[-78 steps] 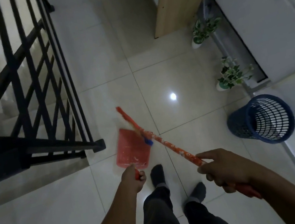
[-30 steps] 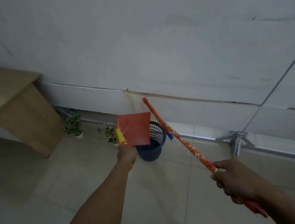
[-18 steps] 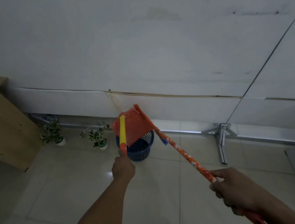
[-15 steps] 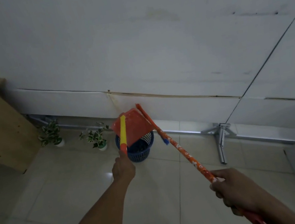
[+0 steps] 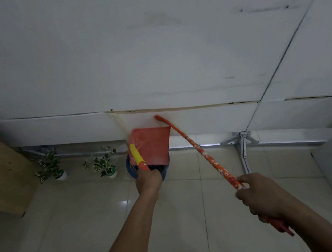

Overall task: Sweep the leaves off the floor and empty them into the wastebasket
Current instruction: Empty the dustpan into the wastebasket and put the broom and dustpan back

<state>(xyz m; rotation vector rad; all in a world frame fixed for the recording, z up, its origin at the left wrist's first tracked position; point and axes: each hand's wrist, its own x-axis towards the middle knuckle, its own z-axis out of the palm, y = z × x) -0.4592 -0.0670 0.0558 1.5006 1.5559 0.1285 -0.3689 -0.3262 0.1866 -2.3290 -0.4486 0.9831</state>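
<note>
Left hand point(image 5: 147, 179) clenched the dustpan point(image 5: 150, 145) handle, tipping it over the wastebasket point(image 5: 131, 167); right hand point(image 5: 259, 196) grasped the broom point(image 5: 198, 149).

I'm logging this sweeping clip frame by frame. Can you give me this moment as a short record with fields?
left hand: grips the dustpan handle
dustpan: red, held up over the wastebasket
wastebasket: blue, on the floor by the wall, mostly hidden
right hand: holds the broom handle
broom handle: orange, angled toward the wall
nearby: two potted plants
</note>
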